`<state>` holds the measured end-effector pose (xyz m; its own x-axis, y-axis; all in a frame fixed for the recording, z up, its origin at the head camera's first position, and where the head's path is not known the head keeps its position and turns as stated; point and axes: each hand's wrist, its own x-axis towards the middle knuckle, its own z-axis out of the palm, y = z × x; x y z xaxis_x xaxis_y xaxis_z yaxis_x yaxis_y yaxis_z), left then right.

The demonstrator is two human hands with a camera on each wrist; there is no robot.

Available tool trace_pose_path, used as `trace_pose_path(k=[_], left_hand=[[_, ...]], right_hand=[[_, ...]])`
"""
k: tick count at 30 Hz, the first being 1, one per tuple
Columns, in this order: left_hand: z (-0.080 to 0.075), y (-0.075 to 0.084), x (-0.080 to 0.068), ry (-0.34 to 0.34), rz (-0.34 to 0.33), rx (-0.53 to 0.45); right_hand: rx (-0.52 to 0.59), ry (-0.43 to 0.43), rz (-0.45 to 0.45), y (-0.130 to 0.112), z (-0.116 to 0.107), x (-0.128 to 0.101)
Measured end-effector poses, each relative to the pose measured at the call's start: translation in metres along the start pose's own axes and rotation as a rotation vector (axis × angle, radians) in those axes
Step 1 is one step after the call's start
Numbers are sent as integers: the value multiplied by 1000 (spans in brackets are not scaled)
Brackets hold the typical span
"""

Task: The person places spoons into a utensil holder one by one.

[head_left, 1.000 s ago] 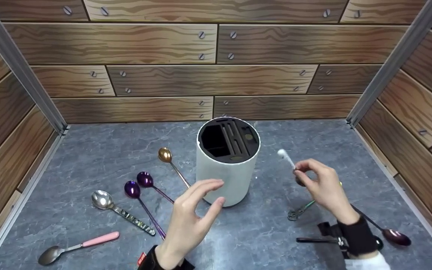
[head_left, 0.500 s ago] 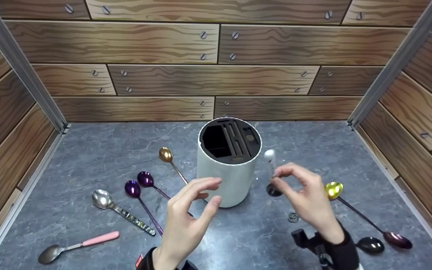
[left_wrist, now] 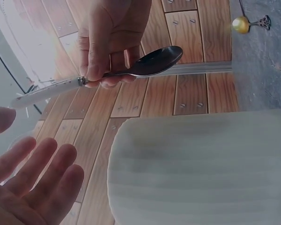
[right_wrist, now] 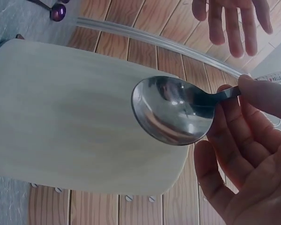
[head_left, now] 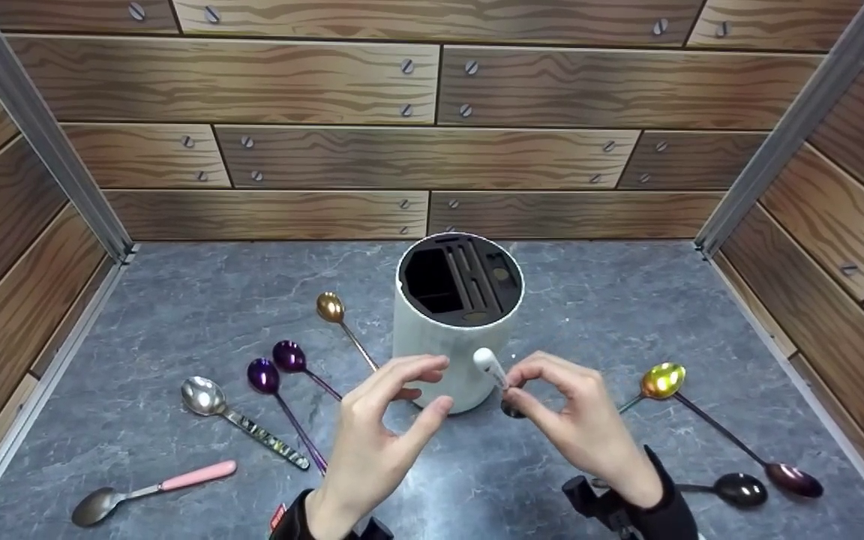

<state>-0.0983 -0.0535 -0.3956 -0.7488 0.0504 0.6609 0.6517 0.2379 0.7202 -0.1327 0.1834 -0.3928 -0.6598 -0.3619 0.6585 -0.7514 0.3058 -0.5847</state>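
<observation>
My right hand point(head_left: 582, 427) pinches a white-handled spoon point(head_left: 493, 375) between thumb and fingertips, just in front of the white cylindrical utensil holder point(head_left: 453, 352) that stands mid-desk; handle tip points up and toward the holder, dark bowl hangs low near the holder's base. My left hand point(head_left: 379, 435) hovers close beside it, fingers loosely spread and relaxed, holding nothing, between me and the holder's front wall. Holder top is a black insert with one large pocket and several narrow slots. On the grey marbled desk point(head_left: 177, 300), left of the holder: gold spoon point(head_left: 331, 307), two purple spoons point(head_left: 276, 367), a silver spoon with patterned handle point(head_left: 207, 397), a pink-handled spoon point(head_left: 147, 491). Right of the holder: an iridescent yellow-green spoon point(head_left: 663, 379), a dark reddish spoon point(head_left: 793, 477), a black spoon point(head_left: 747, 489), partly hidden behind my right wrist. Wood-plank panels with screws wall the desk on three sides. Right wrist view shows the spoon's bowl point(right_wrist: 173, 110) concave and mirror-bright against the holder wall, and small print on the handle near my thumb, seemingly "HELLO KITTY", not fully legible. Left wrist view shows the full length: pale handle point(left_wrist: 47, 91), bowl underside, my left palm open below. Head view shows none of that lettering.
</observation>
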Motion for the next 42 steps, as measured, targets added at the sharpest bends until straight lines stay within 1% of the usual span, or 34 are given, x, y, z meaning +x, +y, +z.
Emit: trace_pose_path(k=[2,6,10,13,16,20,22,28,31,33,36,38,40,42], left_hand=[[0,0,0,-9,-2,-5],[1,0,1,-30,-9,-12],[1,-1,0,-35,-14,-9],[2,-3,0,-35,6,-16],[2,-4,1,-43,42,-29],[2,-6,1,-55,88,-17],[1,-6,1,-60,105,-2],[-3,-7,3,-91,123,35],[-5,-8,3,-115,126,89],[-6,-8,3,-132,137,158],[-7,-8,1,-154,175,305],[-7,-7,-1,-183,201,414],[-6,-6,-3,-228,211,509],[-5,-5,-4,-281,206,576]], right_hand=[[-6,-12,-13,0,3,0],[-54,-35,-38,2,10,-1],[-139,-47,-52,2,13,-3],[-198,-62,-65,2,14,-4],[-233,-78,-94,2,15,-4],[-264,-93,-154,3,16,-4],[-283,-99,-170,3,15,-4],[-375,-91,-177,3,11,-2],[-432,-80,-194,3,9,-1],[-472,-73,-219,3,8,-1],[-533,-63,-267,2,7,-1],[-574,-62,-293,1,7,-1],[-614,-66,-312,-1,8,-1],[-656,-83,-322,-4,8,-2]])
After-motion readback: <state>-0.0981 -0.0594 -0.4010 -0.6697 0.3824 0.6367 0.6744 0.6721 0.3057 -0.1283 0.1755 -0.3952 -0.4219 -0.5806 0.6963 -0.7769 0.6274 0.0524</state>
